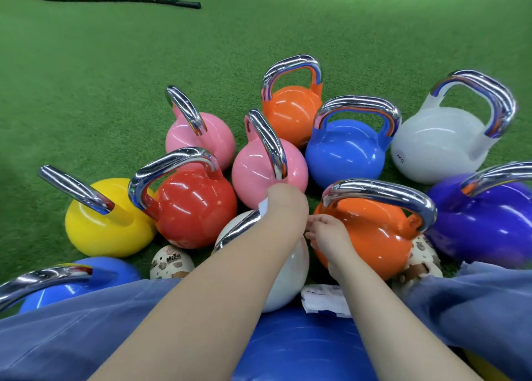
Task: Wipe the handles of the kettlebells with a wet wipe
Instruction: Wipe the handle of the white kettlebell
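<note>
Two hands work at the near white kettlebell [290, 277], which stands on the green turf [115, 92] among many coloured kettlebells. The left hand [288, 205] is wrapped around its chrome handle [239, 228] with a wet wipe [263, 208] showing at the grip. The right hand [325, 233] rests beside the bell; whether its fingers hold anything cannot be told. Risk: close packing against the orange kettlebell [365, 236] could pinch knuckles, and a wet handle could slip, tipping the bell.
</note>
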Demonstrator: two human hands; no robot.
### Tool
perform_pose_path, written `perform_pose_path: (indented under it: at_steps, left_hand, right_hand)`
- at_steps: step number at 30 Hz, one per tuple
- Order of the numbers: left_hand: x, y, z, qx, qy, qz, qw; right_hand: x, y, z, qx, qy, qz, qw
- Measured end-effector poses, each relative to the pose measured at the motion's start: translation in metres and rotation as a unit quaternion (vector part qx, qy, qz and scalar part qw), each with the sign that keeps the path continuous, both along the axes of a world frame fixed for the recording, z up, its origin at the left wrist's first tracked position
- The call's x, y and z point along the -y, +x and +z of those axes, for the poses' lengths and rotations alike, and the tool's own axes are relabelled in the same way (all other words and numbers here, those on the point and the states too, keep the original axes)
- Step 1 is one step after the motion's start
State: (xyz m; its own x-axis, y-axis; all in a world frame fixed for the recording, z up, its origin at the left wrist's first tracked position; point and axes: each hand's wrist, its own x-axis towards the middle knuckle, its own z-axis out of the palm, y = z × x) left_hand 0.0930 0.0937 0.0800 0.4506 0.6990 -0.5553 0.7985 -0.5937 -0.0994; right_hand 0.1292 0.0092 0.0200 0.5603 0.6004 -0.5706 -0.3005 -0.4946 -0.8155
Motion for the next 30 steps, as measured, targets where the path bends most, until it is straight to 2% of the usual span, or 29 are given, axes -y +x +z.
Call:
perform_pose_path:
  at_steps: [8, 12, 14, 15, 17, 20, 22, 24, 25, 28, 30]
  left_hand:
    - [0.006, 0.007, -0.001, -0.056, -0.004, -0.092, 0.994]
    - [0.010, 0.003, 0.001, 0.046, 0.029, -0.137, 0.989]
    - [0.006, -0.001, 0.011, 0.160, -0.010, -0.052, 0.986]
    - [0.002, -0.003, 0.016, 0.223, -0.042, 0.009, 0.974]
    - [-0.003, -0.009, 0.026, 0.373, -0.093, 0.109, 0.917]
    - [0.005, -0.015, 0.040, 0.570, -0.152, 0.229, 0.774]
    - [0.014, -0.016, 0.047, 0.641, -0.239, 0.318, 0.656]
    - [0.020, -0.015, 0.053, 0.677, -0.333, 0.365, 0.546]
    - [0.021, -0.014, 0.054, 0.687, -0.365, 0.372, 0.506]
    - [0.023, -0.010, 0.056, 0.694, -0.437, 0.375, 0.434]
    - [0.025, -0.005, 0.053, 0.685, -0.469, 0.378, 0.409]
  right_hand:
    - [0.013, 0.010, 0.006, -0.017, -0.012, 0.003, 1.000]
    - [0.016, 0.011, 0.019, -0.012, -0.007, 0.012, 1.000]
    - [0.016, 0.013, 0.030, -0.024, -0.002, 0.025, 0.999]
    - [0.016, 0.014, 0.037, -0.036, 0.004, 0.035, 0.999]
    - [0.015, 0.016, 0.049, -0.067, 0.027, 0.048, 0.996]
    - [0.013, 0.019, 0.071, -0.102, 0.072, 0.048, 0.991]
    - [0.010, 0.023, 0.085, -0.086, 0.089, 0.051, 0.991]
    - [0.006, 0.032, 0.098, -0.044, 0.101, 0.045, 0.993]
    - [0.004, 0.038, 0.104, -0.022, 0.104, 0.038, 0.994]
    - [0.002, 0.057, 0.122, 0.079, 0.107, 0.060, 0.989]
    - [0.001, 0.069, 0.130, 0.132, 0.112, 0.075, 0.982]
